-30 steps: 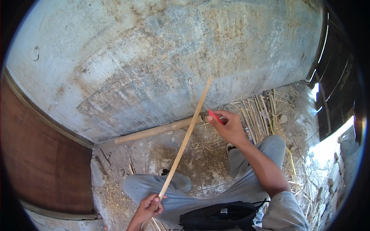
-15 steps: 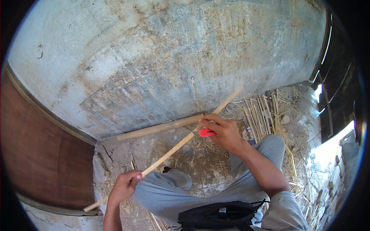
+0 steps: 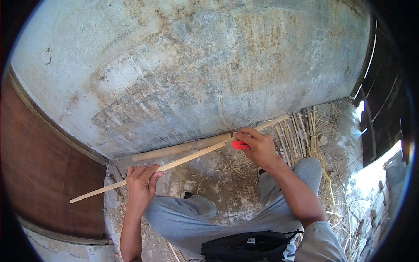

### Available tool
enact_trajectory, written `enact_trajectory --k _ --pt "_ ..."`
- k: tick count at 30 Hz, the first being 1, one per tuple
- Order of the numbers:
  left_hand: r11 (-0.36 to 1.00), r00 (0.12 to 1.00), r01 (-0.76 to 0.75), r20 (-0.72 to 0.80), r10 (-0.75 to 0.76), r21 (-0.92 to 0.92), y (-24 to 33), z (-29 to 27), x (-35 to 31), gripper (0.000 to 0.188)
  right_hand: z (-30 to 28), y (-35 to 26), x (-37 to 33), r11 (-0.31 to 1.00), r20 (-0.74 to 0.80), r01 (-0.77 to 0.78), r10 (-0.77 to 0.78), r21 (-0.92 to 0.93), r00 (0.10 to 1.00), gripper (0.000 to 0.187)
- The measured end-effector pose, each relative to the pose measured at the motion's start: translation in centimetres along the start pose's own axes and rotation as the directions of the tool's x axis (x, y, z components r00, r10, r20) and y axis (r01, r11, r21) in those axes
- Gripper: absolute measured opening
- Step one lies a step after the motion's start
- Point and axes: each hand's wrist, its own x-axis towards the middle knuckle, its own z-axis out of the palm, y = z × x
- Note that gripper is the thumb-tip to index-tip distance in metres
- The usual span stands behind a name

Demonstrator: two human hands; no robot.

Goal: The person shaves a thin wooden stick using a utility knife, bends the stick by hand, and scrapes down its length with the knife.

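A long pale bamboo strip (image 3: 194, 156) runs slantwise in front of me, low on the left and higher on the right. My left hand (image 3: 139, 181) is closed round its left part, thumb underneath and fingers on top. My right hand (image 3: 258, 147) is closed on a red utility knife (image 3: 240, 145), whose short blade lies against the strip. Fingertips of that hand also rest at the strip, just beyond the blade. Part of the knife's handle is hidden in the palm.
A thick bamboo pole (image 3: 183, 148) lies along the foot of the stained wall (image 3: 209, 78). Several split bamboo strips (image 3: 299, 133) lie on the floor at the right among shavings (image 3: 235, 168). A brown door panel (image 3: 52, 174) stands at the left. A black pouch (image 3: 244, 246) hangs at my waist.
The strip has swung flatter: its left end has risen with my left hand and its right end has dropped. The knife has shifted slightly up and right with my right hand.
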Motion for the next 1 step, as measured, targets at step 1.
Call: enact_trajectory --k 1 --pt "1.0 1.0 -0.005 -0.006 0.005 -0.01 -0.21 0.34 -0.24 0.023 0.23 0.15 0.02 1.0 0.009 -0.007 0.007 -0.009 1.0 0.041"
